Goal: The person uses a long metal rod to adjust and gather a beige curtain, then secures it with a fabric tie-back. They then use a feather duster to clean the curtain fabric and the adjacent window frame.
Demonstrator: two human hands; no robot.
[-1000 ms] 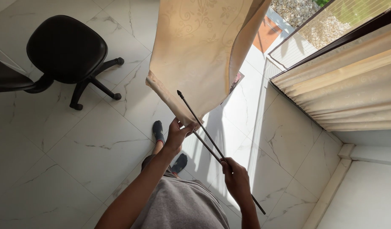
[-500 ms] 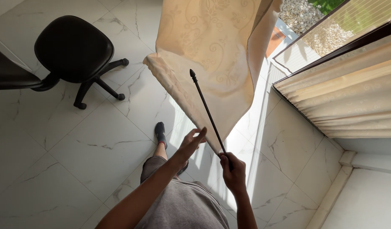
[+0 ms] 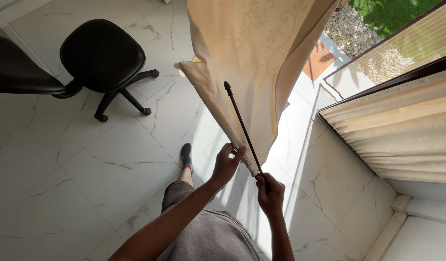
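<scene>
My right hand (image 3: pixel 270 192) grips a thin black curtain rod (image 3: pixel 242 128) near its lower end; the rod slants up and left to a small finial tip. My left hand (image 3: pixel 227 162) pinches the lower hem of a cream patterned curtain (image 3: pixel 247 53) that hangs down in front of me, right beside the rod. The curtain's bottom corner sits between my two hands. Whether the rod passes through the hem I cannot tell.
A black swivel chair (image 3: pixel 102 55) stands on the white marble floor (image 3: pixel 87 164) at upper left, beside a dark desk edge (image 3: pixel 15 67). A second pleated cream curtain (image 3: pixel 397 130) hangs along the sliding glass door (image 3: pixel 377 53) at right. My socked foot (image 3: pixel 187 155) is below.
The rod has swung more upright and its tip has shifted right. My left hand let go of the hem, opened, then closed on it again. The curtain swung rightward.
</scene>
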